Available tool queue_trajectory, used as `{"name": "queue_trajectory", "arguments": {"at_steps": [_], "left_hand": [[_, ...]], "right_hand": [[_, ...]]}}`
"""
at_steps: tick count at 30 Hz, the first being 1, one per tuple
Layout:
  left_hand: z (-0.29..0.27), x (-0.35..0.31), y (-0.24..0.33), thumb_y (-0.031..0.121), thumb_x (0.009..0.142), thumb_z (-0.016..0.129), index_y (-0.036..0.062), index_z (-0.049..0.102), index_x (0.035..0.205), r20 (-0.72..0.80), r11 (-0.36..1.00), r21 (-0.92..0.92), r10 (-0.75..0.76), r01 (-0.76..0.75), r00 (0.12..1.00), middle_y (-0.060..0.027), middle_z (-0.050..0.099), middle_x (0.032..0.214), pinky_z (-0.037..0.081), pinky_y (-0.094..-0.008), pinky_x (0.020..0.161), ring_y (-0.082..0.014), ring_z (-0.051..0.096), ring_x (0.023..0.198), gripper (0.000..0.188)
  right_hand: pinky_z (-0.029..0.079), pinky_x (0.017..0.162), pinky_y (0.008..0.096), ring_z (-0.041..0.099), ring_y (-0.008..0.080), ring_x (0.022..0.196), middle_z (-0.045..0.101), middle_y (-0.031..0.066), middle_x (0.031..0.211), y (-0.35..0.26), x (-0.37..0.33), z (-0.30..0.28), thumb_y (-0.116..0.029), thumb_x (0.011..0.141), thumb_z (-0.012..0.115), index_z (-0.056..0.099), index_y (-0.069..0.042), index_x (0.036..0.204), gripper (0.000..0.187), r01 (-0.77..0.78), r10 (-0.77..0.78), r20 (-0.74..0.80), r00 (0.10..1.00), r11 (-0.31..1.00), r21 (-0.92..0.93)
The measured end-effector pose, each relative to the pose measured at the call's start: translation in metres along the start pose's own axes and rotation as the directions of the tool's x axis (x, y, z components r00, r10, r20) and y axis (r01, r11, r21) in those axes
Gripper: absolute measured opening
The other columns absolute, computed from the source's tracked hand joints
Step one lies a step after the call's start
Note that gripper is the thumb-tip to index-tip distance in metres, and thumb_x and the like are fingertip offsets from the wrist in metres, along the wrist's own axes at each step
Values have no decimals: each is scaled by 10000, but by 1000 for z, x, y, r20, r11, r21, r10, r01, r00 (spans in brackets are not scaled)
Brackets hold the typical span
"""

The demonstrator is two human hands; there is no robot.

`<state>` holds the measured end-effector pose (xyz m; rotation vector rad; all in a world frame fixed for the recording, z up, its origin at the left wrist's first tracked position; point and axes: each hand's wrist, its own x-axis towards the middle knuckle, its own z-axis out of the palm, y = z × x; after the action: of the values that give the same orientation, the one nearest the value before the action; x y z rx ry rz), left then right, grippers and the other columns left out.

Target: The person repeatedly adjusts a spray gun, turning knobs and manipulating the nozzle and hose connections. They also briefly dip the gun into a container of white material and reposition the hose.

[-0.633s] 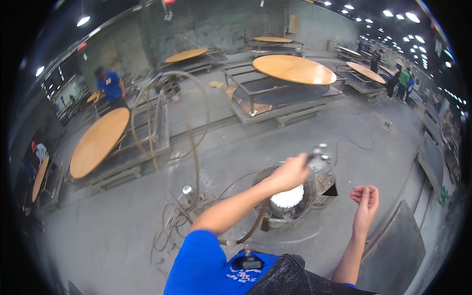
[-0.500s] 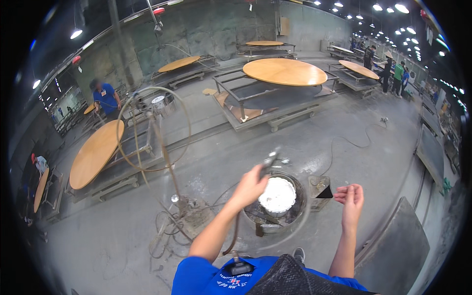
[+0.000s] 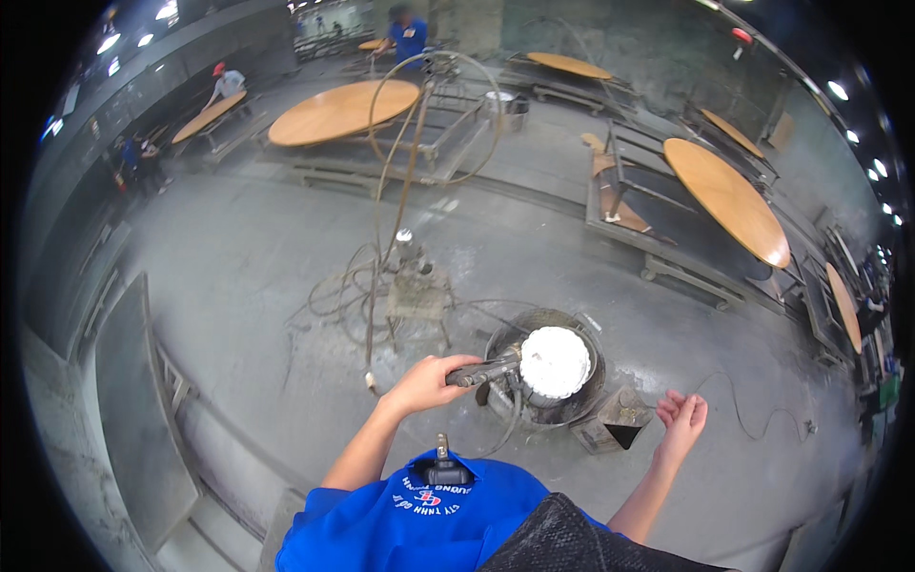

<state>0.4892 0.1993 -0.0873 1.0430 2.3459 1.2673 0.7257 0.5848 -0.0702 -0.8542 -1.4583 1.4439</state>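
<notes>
Head view shows a polishing tool (image 3: 496, 367) with a dark handle and a fluffy white pad (image 3: 554, 362) at its far end, held over a round dark tub (image 3: 589, 341) standing on the concrete floor (image 3: 248, 286). The tool's long axis runs nearly level, from the left hand (image 3: 426, 382) rightward to the pad, which sits inside the tub's rim. That left hand is the nearer one: its grip is closed around the handle. The right hand (image 3: 683, 418) hangs to the right of the tub, well apart from the tool, fingers loosely spread and holding nothing. Just beside the tub's lower right stands a small grey box (image 3: 615, 426). Up and left of the tub is a small metal stand (image 3: 417, 291) with hoses (image 3: 343, 286) coiled around it and a wire hoop rising above. Round wooden tabletops (image 3: 343, 112) lie farther off, with people in blue working near them.

Compared with half a second ago, the left hand has come down from a raised reach to the tub's rim, and the view has swung.
</notes>
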Motion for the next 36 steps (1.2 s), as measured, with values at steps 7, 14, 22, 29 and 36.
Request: {"name": "queue_trajectory", "arguments": {"at_steps": [7,14,22,29,36], "left_hand": [[7,-26,21,86,882,761,66,673,1364,-351,982,65,188,-176,917,-165,777,1159,587,-396,836,-309,769,968,491],[-11,-137,36,268,1126,573,48,664,1271,-968,976,-207,-195,-61,156,-19,633,844,512,-284,674,-101,574,705,279],[43,-290,192,331,1054,577,49,431,751,-371,944,330,115,-15,-922,-74,520,643,558,-363,621,-216,580,562,439],[122,-334,296,126,1008,594,-12,460,881,-155,796,462,506,391,-848,-101,493,719,577,-420,609,-238,541,613,231],[133,-314,324,107,1025,638,2,460,907,-180,828,479,419,293,-890,-70,463,744,526,-400,612,-212,476,652,238]], "right_hand": [[610,672,299,736,199,800,734,162,1054,-6,12,50,-282,1140,518,536,-61,1160,223,-32,8,200,980,992,119],[603,762,351,733,247,865,722,197,1094,-3,38,50,-284,1143,488,523,-41,1193,251,-49,-6,430,903,992,115],[607,702,312,740,213,831,741,183,1073,16,123,23,-269,1143,503,549,-61,1148,213,-98,-30,620,784,980,172],[600,712,332,740,231,818,740,191,1065,32,172,-9,-257,1151,460,519,-34,1179,233,-167,67,664,745,982,88],[608,709,345,743,241,802,736,203,1050,26,146,16,-254,1153,443,508,-23,1179,242,-245,12,747,664,948,203]]}}
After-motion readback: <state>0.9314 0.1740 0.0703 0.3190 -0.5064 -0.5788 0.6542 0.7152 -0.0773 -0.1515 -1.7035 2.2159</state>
